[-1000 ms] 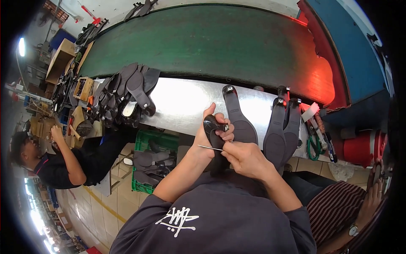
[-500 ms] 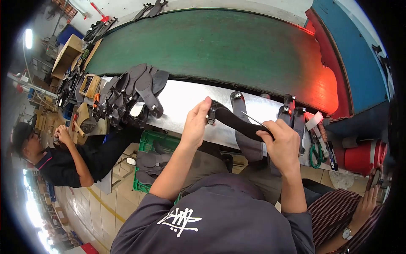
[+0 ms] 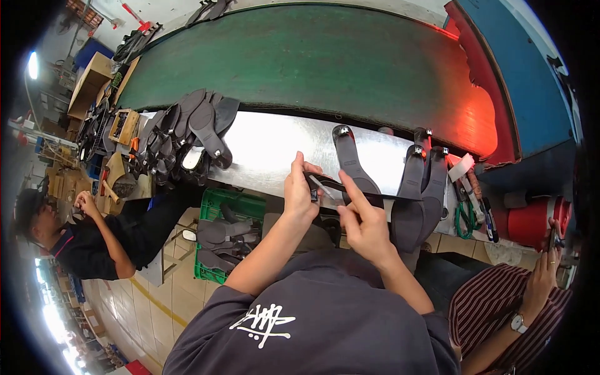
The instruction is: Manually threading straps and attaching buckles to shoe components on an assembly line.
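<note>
My left hand (image 3: 301, 192) is closed round the strap end of a dark sandal sole (image 3: 390, 197), which is tilted nearly edge-on and extends to the right. At that end, my right hand (image 3: 367, 230) holds a slim, pointed metal tool (image 3: 325, 189), its tip close to my left fingers. The right index finger stretches up against the sole, and the grip on the tool is partly hidden. Just beyond my hands, another dark sole (image 3: 351, 156) with a shiny buckle lies on the metal tabletop (image 3: 275, 147). More buckled soles (image 3: 410, 178) rest to the right.
A heap of dark soles (image 3: 203, 122) covers the table's left end. Behind runs a green conveyor belt (image 3: 294, 56). Tape (image 3: 461, 167) and green-handled scissors (image 3: 464, 219) lie at right. A green crate (image 3: 206, 265) holds soles below. Co-workers sit at left (image 3: 94, 244) and right (image 3: 494, 306).
My right hand has moved left and down along the sole, bringing the pointed tool to the strap end. My left hand has shifted slightly; the sole now appears more edge-on.
</note>
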`<state>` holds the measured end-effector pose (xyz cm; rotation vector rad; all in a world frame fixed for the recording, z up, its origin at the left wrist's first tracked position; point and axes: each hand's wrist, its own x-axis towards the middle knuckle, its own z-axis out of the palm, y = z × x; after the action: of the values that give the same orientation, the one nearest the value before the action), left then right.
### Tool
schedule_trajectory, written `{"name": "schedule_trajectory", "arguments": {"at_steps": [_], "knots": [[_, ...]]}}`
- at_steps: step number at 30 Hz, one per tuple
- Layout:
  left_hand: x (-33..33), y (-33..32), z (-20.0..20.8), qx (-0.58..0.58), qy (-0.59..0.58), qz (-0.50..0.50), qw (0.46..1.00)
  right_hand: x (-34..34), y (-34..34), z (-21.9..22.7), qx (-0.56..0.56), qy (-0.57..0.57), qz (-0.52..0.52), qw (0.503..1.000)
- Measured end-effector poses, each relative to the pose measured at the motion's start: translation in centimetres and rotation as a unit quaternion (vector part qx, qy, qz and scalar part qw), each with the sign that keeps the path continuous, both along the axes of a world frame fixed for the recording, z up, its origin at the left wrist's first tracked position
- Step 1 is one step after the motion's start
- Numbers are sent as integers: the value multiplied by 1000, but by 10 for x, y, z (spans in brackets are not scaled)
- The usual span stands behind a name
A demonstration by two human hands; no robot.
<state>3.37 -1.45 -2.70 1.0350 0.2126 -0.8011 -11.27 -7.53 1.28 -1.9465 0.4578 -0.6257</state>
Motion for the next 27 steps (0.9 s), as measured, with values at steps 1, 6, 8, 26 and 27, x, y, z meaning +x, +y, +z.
{"name": "schedule_trajectory", "arguments": {"at_steps": [1, 6, 8, 26, 27], "knots": [[-2, 0, 2, 2, 2, -2, 1000, 1, 4, -1, 126, 41, 10, 991], [-6, 9, 8, -91, 51, -45, 994, 4, 3, -20, 245, 48, 32, 968], [-8, 8, 16, -92, 46, -47, 994, 3, 3, -21, 314, 1, 52, 948], [-4, 1, 15, -52, 35, 15, 998, 1, -4, 8, 181, -5, 1, 983], [0, 1, 18, -44, 70, 10, 997, -1, -2, 16, 106, -5, -5, 994]]}}
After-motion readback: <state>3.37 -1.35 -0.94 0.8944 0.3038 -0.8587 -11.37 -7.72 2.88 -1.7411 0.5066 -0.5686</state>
